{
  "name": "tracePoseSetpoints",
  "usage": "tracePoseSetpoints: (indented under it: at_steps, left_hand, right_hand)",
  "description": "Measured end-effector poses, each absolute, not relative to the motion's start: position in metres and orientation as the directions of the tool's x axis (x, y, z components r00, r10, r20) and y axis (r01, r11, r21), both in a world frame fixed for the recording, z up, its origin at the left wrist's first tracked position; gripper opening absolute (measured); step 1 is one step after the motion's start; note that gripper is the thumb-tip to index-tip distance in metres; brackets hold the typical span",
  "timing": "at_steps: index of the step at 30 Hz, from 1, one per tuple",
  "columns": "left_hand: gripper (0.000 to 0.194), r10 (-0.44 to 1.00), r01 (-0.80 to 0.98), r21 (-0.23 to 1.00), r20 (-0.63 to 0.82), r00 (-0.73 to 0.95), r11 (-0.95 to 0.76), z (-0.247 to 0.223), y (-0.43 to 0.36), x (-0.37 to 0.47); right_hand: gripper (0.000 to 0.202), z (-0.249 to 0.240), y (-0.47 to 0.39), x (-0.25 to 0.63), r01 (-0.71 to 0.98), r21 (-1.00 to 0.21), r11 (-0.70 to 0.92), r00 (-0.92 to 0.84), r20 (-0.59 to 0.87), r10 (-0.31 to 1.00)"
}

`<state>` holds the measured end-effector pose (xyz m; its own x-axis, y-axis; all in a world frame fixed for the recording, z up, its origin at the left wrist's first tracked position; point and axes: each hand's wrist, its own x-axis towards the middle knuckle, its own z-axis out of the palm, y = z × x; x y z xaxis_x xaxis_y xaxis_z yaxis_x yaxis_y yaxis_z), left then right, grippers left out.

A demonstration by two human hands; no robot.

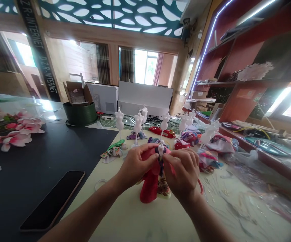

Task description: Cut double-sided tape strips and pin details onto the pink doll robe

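A small white mannequin (161,148) stands upright near the middle of the pale table, dressed in a red garment (148,188) with a dark collar and a patterned lower part. From the left, my left hand (136,164) pinches the garment beside the collar, thumb against the cloth. My right hand (183,168) is closed on the other front edge, its fingertips close to the mannequin's chest. Part of the garment is hidden behind both hands.
Several bare white mannequins (137,124) stand behind my hands. Doll clothes (207,158) lie at the right, near small metal pieces. A phone (53,200) rests on the dark surface at the left, with pink flowers (16,137) beyond. A monitor (144,97) stands at the back.
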<state>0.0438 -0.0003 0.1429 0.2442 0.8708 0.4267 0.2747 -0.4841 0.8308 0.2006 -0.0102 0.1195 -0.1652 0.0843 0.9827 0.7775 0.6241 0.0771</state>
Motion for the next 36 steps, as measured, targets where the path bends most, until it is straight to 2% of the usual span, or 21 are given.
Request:
tracePoseSetpoints:
  at_steps: [13,29,36]
  left_hand:
    - [0.034,0.881,0.304,0.829,0.419,0.221,-0.47,0.1421,-0.0075,0.0468]
    - [0.031,0.872,0.314,0.814,0.445,0.202,-0.488,0.1417,-0.0088,0.0477]
    - [0.032,0.88,0.3,0.828,0.432,0.199,-0.474,0.141,-0.0091,0.0483]
  right_hand:
    - [0.013,0.1214,-0.0108,0.2006,0.792,0.082,0.605,-0.178,0.979,0.1]
    - [0.017,0.1248,-0.0096,0.2013,0.809,0.158,0.566,-0.167,0.985,-0.036]
    - [0.017,0.125,-0.0074,0.1998,0.815,0.178,0.552,-0.191,0.981,-0.033]
